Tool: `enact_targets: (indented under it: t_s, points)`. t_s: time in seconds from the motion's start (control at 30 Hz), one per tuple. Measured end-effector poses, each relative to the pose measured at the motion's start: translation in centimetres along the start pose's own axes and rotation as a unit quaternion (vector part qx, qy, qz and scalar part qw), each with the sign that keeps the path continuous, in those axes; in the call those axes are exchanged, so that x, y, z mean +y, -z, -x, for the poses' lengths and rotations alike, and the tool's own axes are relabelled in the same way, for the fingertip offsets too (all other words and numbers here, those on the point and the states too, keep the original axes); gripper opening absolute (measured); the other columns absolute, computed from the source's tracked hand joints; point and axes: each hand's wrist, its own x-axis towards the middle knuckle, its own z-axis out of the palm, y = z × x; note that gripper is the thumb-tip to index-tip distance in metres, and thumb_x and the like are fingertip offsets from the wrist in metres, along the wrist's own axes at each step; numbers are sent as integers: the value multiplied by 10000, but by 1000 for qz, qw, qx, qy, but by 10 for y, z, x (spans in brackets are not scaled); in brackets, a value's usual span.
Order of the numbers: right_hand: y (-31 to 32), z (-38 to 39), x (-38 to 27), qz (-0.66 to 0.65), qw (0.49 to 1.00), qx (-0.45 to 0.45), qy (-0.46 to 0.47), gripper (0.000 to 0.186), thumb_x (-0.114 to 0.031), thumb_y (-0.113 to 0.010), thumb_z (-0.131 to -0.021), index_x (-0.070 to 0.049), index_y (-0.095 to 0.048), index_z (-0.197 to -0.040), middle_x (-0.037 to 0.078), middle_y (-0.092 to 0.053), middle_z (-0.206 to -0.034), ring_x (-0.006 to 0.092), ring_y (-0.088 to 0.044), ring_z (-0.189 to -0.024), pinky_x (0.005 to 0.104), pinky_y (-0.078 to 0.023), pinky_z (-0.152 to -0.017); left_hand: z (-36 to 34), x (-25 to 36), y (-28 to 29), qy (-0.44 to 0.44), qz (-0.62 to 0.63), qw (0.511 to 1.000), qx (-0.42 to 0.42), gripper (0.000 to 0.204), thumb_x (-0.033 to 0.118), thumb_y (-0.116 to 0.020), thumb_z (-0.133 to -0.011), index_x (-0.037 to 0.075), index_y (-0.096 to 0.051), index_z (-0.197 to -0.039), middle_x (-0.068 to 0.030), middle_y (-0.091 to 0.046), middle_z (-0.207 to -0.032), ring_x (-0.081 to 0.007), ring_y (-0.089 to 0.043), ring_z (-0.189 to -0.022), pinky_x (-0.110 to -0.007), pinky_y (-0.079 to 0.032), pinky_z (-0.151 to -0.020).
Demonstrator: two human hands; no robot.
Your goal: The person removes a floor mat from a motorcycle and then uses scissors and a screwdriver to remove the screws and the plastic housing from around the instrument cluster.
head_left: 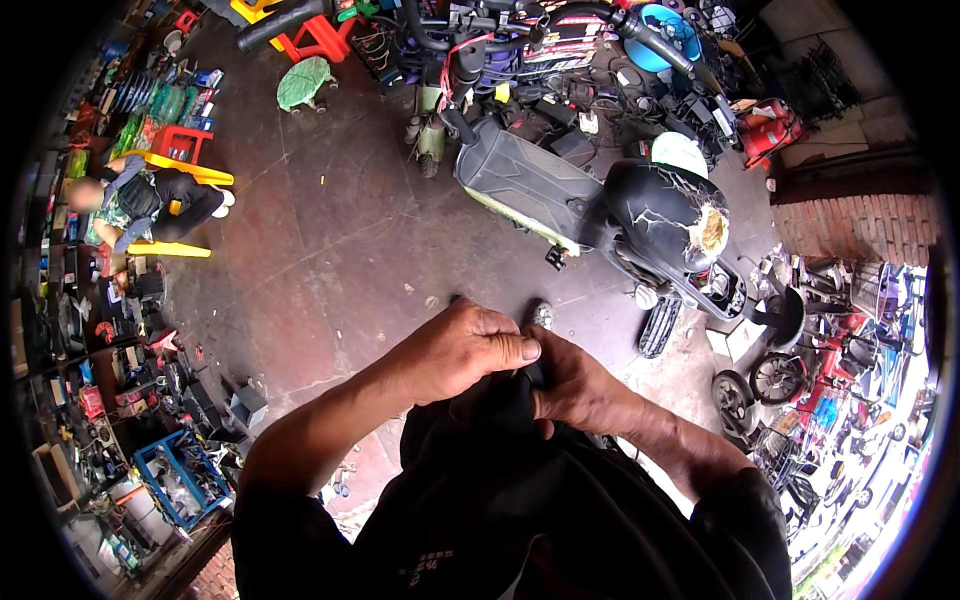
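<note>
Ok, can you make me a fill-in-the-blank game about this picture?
1. The left hand and right hand meet above a shirt coloured ____.
2. Yellowish foam shows through a hole in the scooter's ____.
3. The round tub at the picture's top is coloured ____.

Missing words: black; seat; blue.

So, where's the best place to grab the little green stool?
Perhaps grip the green stool by its seat rim, coming from the camera wearer's side: that broad edge faces the reddish floor, while a red stool stands just behind.
</note>
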Motion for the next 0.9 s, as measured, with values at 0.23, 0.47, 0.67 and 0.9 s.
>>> enact_targets:
  t_s: [0.23, 0.47, 0.67, 0.9]
  points:
    - [-14, -15, 5, 141, 895, 211, 366, 228, -150, -576, -944, 23, -578, -1092, 139, -571, -1145, 200, -563, -1066, 305, -449, -914, 0, -6, 1, -8, 129, 992, 12, 229, 174, -668, -896, -54, -691, -912, 5, -633, -721, -52, -535, -690, -242, -437, -621]
    - [-19, 14, -34, -358, 899, 35, 250, 526, -400, -333, -1029, -136, -389, -576, 13, -387, -553, 189, -407, -588, 376, -390, -742, 29, 11, 7, -91, -101, 990, -23, 340, 321, -736, -845, 2, -649, -767, -7, -570, -655, -67, -488, -656, -284, -419, -613]
    - [24, 71, -11, -324, 935, 132, 55, 495, -409, -379, -1000, -147, -366, -581, 11, -326, -478, 178, -383, -480, 380, -448, -638, 75, -67, 19, -28, -95, 994, -35, 276, 261, -747, -839, 18, -645, -757, -30, -522, -566, -75, -441, -526, -278, -391, -527]
    - [32, 82, -2, -299, 946, 123, -16, 427, -349, -445, -947, -144, -342, -587, 21, -320, -495, 180, -382, -486, 396, -446, -661, 76, -102, 20, -117, -46, 991, -52, 172, 153, -692, -883, 0, -652, -813, -71, -571, -608, -98, -486, -523, -284, -419, -511]
